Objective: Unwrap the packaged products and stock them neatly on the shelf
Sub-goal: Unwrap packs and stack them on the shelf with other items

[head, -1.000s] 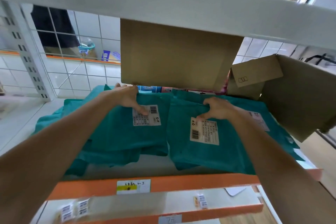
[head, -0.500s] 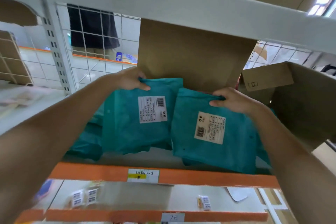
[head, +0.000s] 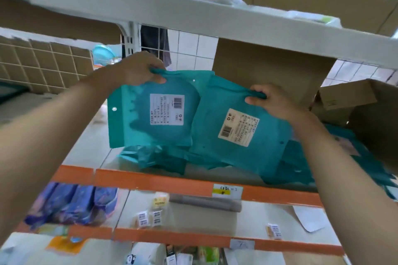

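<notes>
pinching top edges, left hand [head: 137, 69] holds left packet [head: 155, 114], right hand [head: 272, 101] right packet [head: 237, 131], overlapping above shelf [head: 150, 180].

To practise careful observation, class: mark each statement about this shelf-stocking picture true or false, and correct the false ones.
1. Each hand holds a teal packet by its top edge. True: the left hand grips the left packet, and the right hand grips the right packet.
2. Neither packet carries a barcode label. False: both show one, facing the camera.
3. The front of the shelf under the packets is blue. False: the shelf edge is orange.
4. A cardboard box stands behind the packets. True.
</notes>
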Demonstrator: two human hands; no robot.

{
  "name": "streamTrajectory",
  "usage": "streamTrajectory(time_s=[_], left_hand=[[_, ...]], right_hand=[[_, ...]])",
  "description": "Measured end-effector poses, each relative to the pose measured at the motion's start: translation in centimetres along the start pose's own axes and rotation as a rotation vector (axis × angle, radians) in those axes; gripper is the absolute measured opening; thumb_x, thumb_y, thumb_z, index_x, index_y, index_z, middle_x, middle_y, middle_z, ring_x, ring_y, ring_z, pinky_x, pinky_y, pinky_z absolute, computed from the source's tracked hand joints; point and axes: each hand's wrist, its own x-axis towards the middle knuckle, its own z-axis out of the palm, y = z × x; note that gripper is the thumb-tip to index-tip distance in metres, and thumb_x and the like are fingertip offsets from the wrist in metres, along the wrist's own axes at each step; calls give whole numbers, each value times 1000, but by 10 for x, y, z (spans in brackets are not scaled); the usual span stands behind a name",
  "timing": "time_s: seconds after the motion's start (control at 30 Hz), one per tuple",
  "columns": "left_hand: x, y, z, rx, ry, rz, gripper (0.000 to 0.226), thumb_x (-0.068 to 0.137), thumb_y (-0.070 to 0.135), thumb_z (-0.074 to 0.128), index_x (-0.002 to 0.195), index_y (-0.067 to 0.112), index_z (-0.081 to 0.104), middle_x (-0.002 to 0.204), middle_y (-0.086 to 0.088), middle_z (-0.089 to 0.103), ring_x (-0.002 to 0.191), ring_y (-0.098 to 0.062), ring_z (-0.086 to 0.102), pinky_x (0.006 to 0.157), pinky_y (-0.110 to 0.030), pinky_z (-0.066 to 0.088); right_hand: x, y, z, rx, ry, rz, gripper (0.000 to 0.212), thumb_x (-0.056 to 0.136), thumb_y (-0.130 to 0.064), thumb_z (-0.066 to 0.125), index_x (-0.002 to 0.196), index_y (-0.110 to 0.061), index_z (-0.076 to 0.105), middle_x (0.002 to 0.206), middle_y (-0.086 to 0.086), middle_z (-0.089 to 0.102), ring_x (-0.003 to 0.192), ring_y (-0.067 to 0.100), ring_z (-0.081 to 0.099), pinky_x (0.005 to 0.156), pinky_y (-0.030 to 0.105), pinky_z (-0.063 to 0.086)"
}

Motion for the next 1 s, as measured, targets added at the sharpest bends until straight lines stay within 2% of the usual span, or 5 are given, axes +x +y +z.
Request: streamTrajectory(time_s=[0.1, 0.23, 0.37, 0.77, 1.0], left_hand=[[-35, -39, -26, 7, 74, -18, 16, 82, 9, 68, 96, 1, 67, 89, -13, 63, 85, -28, 57, 71, -30, 38], [-82, -91, -58, 42, 139, -74, 24, 84, 10, 67, 106, 3, 65, 101, -12, 60, 99, -31, 54, 79, -32, 35], [-121, -135, -86, 49, 142, -196, 22, 87, 17, 64, 109, 13, 63, 111, -8, 61, 104, -27, 52, 88, -33, 36], [-175, -253, -148, 234, 232, -405, 42, 87, 32, 63, 125, 15, 57, 136, -8, 51, 128, -29, 42, 111, -42, 23], [-165, -331, -194, 214, 164, -429, 21, 86, 19, 64, 101, 5, 65, 95, -11, 60, 87, -24, 52, 75, -28, 34]], right_hand=[[4, -32, 27, 33, 34, -29, 18, 88, -25, 63, 72, -27, 55, 68, -4, 55, 64, 15, 51, 62, 30, 38], [7, -81, 59, 13, 24, -95, 17, 88, -23, 63, 74, -30, 56, 68, -11, 54, 61, 0, 51, 55, 16, 34], [22, -118, 92, -10, 9, -122, 15, 87, -27, 64, 90, -12, 63, 80, 2, 61, 74, 20, 56, 65, 33, 39], [125, -219, 191, -9, -55, -241, 11, 84, -34, 67, 80, -27, 59, 68, -7, 56, 70, 24, 56, 65, 36, 42], [194, -275, 236, 19, -120, -313, 9, 86, -33, 63, 85, -24, 62, 76, -3, 63, 74, 23, 62, 69, 35, 45]])
